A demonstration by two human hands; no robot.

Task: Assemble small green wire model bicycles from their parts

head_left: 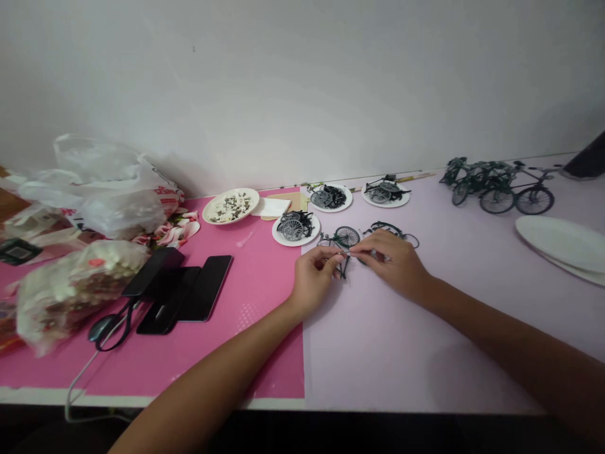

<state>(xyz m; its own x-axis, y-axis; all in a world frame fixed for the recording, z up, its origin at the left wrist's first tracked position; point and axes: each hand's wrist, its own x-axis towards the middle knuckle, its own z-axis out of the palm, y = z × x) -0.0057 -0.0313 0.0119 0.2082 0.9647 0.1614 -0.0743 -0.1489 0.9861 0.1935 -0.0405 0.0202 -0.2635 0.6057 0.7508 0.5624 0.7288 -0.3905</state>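
Note:
My left hand [312, 277] is closed in a pinch, fingertips close to those of my right hand [397, 261], which is pinched too. Between them runs a thin, light sliver of a part [346, 253], its kind too small to make out. Under and beside the left fingertips shows a dark, thin model-bicycle part [344, 270]; I cannot tell whether it is held or lying on the table. Just beyond the hands lie a miniature bicycle wheel [347, 237] with frame pieces and a dark curved part [385, 226], partly hidden by my right hand.
Small plates of bicycle parts [307, 236] [350, 200] [401, 200] stand behind. Assembled model bicycles [535, 197] and white oval plates [562, 243] are at right. A bowl of small bits [211, 211], phones [208, 293] and plastic bags [111, 189] sit at left.

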